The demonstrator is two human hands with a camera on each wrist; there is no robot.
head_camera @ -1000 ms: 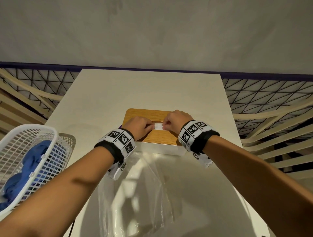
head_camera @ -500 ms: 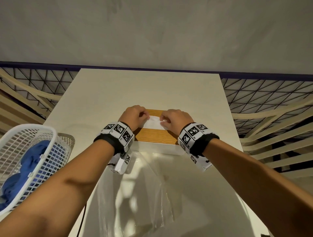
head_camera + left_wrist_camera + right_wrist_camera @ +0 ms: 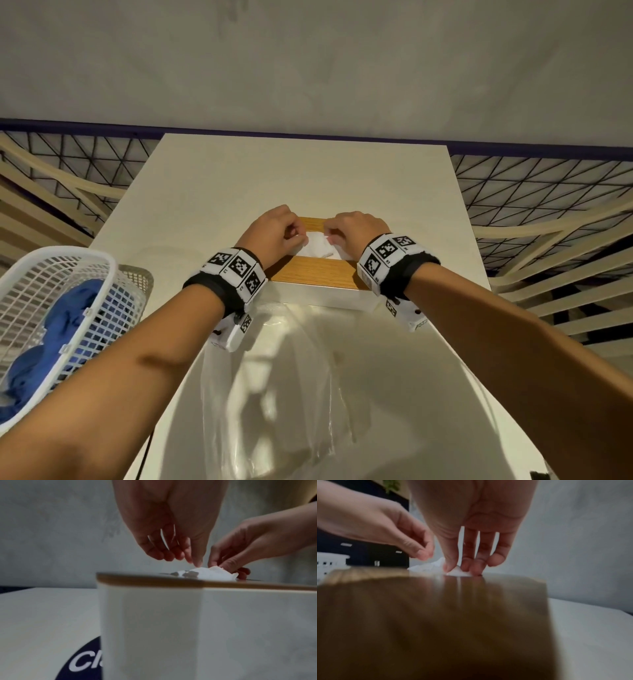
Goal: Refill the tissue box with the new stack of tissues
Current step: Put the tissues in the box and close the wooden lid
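Observation:
The tissue box point(image 3: 325, 298) has a white body and a wooden lid point(image 3: 310, 273) and stands mid-table. A white tissue point(image 3: 317, 247) pokes up through the lid's slot, crumpled. My left hand point(image 3: 297, 236) has curled fingers pinching the tissue's left end. In the left wrist view its fingertips point(image 3: 197, 563) come down onto the tissue point(image 3: 211, 573). My right hand point(image 3: 331, 236) pinches the right end. The right wrist view shows that hand point(image 3: 460, 568) with thumb and fingers closed on the tissue point(image 3: 458, 573) against the lid point(image 3: 436, 601). The stack inside the box is hidden.
An empty clear plastic wrapper point(image 3: 274, 394) lies on the white table point(image 3: 308, 178) between the box and me. A white mesh basket point(image 3: 113, 274) with blue cloth point(image 3: 51, 349) hangs off the left edge. A grey wall rises behind; the table drops off on both sides.
Both hands have shifted toward the far side of the lid. More tissue now shows above the slot than one second ago.

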